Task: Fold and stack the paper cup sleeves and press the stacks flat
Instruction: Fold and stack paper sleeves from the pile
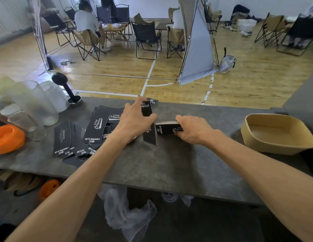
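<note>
On the bench (169,163), the left hand (134,122) pinches one folded sleeve (146,109) just left of the sleeve stack (168,128), which the right hand (194,130) grips, fingers curled.

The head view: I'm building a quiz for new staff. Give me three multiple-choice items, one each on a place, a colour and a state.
1. Where is the tan tray?
A. right end of the counter
B. on the floor
C. under the left hand

2. What colour are the loose sleeves?
A. white
B. black
C. orange

3. What is the right hand doing?
A. resting flat
B. hanging idle
C. gripping the sleeve stack

Answers: 1 A, it sits by the right forearm; 2 B, black with white print; 3 C, fingers curl round the stack.
</note>
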Action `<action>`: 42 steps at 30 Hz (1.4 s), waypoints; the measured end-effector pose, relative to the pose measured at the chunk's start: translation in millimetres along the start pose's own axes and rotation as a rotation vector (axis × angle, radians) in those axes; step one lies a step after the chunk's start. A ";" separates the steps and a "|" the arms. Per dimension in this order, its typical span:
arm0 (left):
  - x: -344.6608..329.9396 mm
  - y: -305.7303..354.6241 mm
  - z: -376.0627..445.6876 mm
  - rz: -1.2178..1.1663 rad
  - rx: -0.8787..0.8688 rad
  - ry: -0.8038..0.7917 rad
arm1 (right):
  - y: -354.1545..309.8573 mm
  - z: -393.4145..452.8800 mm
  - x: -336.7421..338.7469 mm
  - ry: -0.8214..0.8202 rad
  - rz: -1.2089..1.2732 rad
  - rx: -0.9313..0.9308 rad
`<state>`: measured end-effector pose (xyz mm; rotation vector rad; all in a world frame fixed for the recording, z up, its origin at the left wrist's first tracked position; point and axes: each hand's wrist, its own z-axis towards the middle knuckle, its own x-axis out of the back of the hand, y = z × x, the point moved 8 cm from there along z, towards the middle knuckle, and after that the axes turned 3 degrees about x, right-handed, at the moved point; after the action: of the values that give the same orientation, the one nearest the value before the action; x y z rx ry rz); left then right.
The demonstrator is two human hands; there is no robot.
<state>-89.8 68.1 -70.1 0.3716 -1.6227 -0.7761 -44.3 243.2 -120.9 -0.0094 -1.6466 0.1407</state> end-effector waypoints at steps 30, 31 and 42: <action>-2.2 -44.3 -27.6 0.179 -0.169 0.505 | -1.6 -2.7 0.8 -0.131 0.085 -0.013; -5.1 -44.9 -28.5 0.226 -0.161 0.506 | -0.7 -1.9 0.1 -0.125 0.087 -0.015; -66.3 1.7 -32.0 0.368 -0.211 0.251 | 0.1 -0.2 0.5 -0.093 0.043 -0.026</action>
<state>-44.8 102.6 -117.1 0.0135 -1.3083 -0.5856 -44.2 243.4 -120.5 -0.0589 -1.7418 0.1537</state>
